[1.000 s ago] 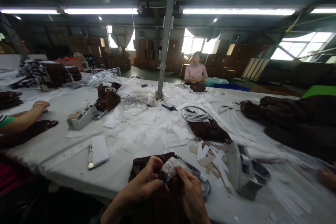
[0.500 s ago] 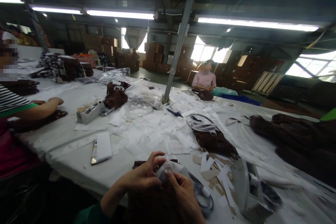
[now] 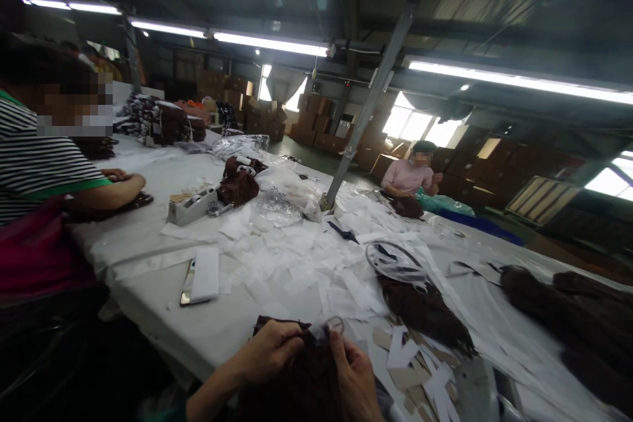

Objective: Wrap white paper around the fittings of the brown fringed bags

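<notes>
Dark brown cloth [image 3: 291, 389] lies at the table's near edge under both hands. My left hand [image 3: 270, 353] is closed in a pinch at its top edge, where the cloth meets a small translucent piece [image 3: 320, 331], perhaps thin plastic. My right hand [image 3: 353, 372] pinches that piece from the right, thumb on top. A round ring outline shows in it beside the thumb; what it is I cannot make out. Right of my hands, paper and card strips [image 3: 418, 369] lie scattered next to a grey tape dispenser [image 3: 477, 386], partly cut off.
A phone [image 3: 188, 283] lies under a white card [image 3: 205, 275] at left. White sheets [image 3: 291, 264] cover the middle, with another brown bundle [image 3: 425, 306] beyond. A second dispenser [image 3: 192, 206] stands farther back. A metal post [image 3: 366, 112] rises mid-table. One person sits left, another across.
The view has shifted left, so things sit farther right. My left fingers, raised and spread before, have come down into a pinch. The co-worker at left leans farther into view; the far person has raised a hand.
</notes>
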`<state>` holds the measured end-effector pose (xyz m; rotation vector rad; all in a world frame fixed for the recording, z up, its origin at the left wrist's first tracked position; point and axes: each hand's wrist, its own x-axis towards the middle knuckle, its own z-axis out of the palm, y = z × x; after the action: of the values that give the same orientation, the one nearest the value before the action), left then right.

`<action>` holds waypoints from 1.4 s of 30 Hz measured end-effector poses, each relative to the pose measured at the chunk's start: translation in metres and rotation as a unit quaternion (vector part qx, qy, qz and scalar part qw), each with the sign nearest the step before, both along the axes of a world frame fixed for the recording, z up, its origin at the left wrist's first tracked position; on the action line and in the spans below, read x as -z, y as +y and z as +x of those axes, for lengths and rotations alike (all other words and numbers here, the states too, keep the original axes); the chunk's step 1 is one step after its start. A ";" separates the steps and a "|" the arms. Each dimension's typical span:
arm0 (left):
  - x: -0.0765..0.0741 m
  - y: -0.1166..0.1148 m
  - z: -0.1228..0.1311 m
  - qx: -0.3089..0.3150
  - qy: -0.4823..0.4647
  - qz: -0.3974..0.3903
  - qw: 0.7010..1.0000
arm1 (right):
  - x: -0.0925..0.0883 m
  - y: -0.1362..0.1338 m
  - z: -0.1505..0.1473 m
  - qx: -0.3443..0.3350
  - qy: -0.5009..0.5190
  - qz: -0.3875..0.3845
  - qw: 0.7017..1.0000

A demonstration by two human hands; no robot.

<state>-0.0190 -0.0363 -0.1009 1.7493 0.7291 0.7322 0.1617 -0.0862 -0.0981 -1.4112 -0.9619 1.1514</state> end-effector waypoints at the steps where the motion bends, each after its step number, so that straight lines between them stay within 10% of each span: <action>1: 0.000 -0.001 0.002 -0.008 -0.002 -0.002 1.000 | -0.001 0.001 -0.001 0.008 -0.013 0.005 1.000; 21: -0.004 -0.001 0.014 -0.014 -0.017 -0.054 0.998 | -0.016 -0.003 0.007 0.072 -0.301 0.025 0.951; 37: 0.003 -0.001 0.010 0.064 -0.145 -0.163 0.974 | -0.001 0.001 0.006 0.031 -0.342 0.080 0.936; 42: 0.003 0.001 0.017 -0.004 -0.165 -0.188 0.968 | -0.002 -0.001 0.005 0.027 -0.268 0.072 0.960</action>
<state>-0.0018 -0.0353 -0.1041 1.2446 0.5996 0.8083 0.1662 -0.0873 -0.0957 -1.6527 -1.3433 0.6458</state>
